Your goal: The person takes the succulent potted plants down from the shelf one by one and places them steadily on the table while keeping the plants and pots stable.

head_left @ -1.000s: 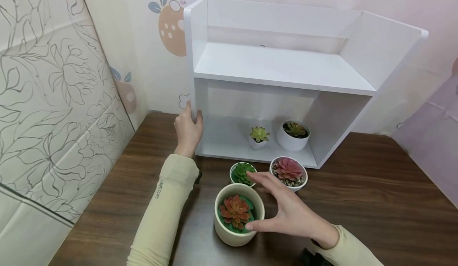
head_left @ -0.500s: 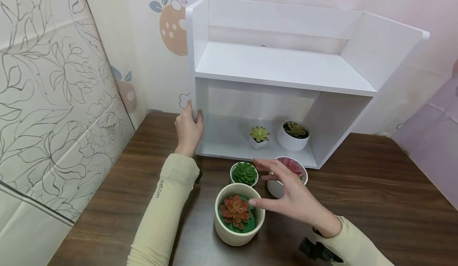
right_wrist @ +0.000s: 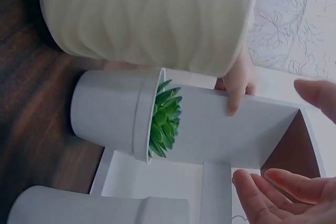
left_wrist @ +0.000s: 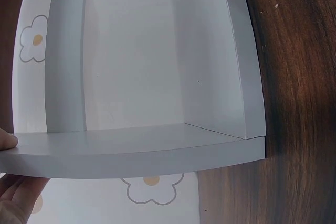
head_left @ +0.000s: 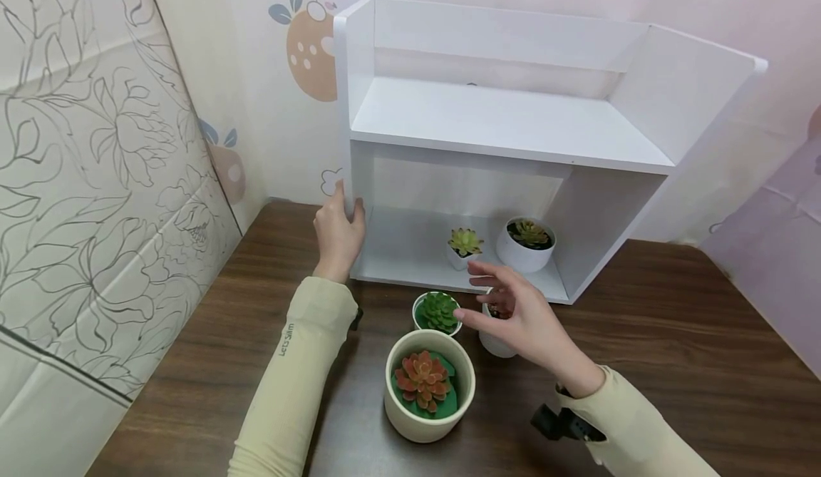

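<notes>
My left hand [head_left: 336,234] grips the left side panel of a white shelf unit [head_left: 507,117]; in the left wrist view its thumb lies on one face of the panel [left_wrist: 131,163] and its fingers on the other. My right hand [head_left: 526,316], fingers loosely bent and apart with nothing between them, hovers over a white pot [head_left: 497,345] that it mostly hides. Left of it stands a small white pot with a green succulent [head_left: 440,311]. Nearer to me is a larger cream pot [head_left: 420,428] holding a red-orange succulent [head_left: 423,381].
On the lower shelf stand a small white pot with a yellow-green succulent [head_left: 465,242] and a rounder white pot [head_left: 522,254] with a dark green one. The brown wooden table [head_left: 693,320] reaches back to a patterned wall [head_left: 282,106].
My right hand has moved from over the cream pot, back and to the right, and now covers the pot with the pink succulent. The left hand keeps its place on the shelf unit.
</notes>
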Tool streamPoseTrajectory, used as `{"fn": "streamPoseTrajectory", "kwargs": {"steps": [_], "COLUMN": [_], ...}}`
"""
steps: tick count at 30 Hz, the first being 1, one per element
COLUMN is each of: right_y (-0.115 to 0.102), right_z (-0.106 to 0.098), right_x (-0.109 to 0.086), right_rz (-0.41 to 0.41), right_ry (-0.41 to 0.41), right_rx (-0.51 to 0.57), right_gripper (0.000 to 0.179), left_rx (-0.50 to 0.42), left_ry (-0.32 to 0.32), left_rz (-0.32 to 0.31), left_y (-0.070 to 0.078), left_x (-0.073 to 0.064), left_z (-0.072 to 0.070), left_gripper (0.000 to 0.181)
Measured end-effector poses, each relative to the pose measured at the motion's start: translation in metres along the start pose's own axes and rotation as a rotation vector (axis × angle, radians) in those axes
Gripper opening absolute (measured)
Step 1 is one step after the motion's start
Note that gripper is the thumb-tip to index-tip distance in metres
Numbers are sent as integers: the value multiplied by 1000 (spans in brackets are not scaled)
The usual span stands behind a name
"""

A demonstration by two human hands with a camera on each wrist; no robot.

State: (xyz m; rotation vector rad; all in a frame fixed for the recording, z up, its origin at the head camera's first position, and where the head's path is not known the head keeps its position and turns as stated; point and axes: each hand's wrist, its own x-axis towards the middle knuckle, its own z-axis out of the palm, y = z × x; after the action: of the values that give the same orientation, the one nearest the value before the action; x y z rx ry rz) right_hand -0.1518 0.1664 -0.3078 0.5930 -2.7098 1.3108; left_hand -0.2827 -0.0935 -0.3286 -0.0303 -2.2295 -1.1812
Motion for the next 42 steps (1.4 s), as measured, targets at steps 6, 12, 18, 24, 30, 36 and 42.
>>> {"fn": "streamPoseTrajectory", "kwargs": {"steps": [6,12,18,24,30,36,42], "right_y": [0,1,0,2,8,13,17], "right_z": [-2,-3,-5,-7,-9,-14,-16], "right_x": [11,22,33,40,50,57,62], "right_rz": [68,123,176,220,257,353,418], "right_ry": [33,55,77,114,160,167,161], "right_rx": [20,26,2,-11,21,124,162], "right_gripper": [62,60,62,60,56,56,59], "left_rx": [0,-2,-4,-6,-15,-25,-27], "left_ry": [-1,4,12,4,2,-3,-3], "left_rz": [-4,12,18,23,19,17,26], "left_y": [-1,-2,-1,1,4,6,5], "left_x": [0,1,1,0,-1,-1,-1], "left_z": [0,1,3,6,6,8,10], "left_gripper": [48,46,45,46,45,45,45]}}
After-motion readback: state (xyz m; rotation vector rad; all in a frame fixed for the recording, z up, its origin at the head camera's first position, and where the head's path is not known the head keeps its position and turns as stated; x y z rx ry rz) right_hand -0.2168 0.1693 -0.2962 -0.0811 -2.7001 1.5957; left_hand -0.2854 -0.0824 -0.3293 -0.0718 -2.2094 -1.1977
